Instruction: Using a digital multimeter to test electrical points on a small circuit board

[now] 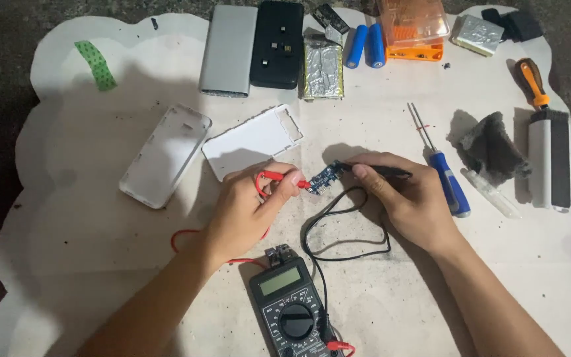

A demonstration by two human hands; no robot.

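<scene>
At centre, the left hand (249,208) pinches a red probe (284,177) and the right hand (408,198) pinches a black probe (381,171), both tips on a small blue circuit board (325,178), partly hidden by fingertips. At six o'clock, the multimeter (292,311) is cut off by the frame edge.

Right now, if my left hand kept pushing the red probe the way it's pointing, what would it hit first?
The left hand aims the red probe rightward; its tip already sits at the small blue circuit board, so that comes first. Just beyond is the right hand with the black probe. Actual contact is hard to confirm.
</scene>
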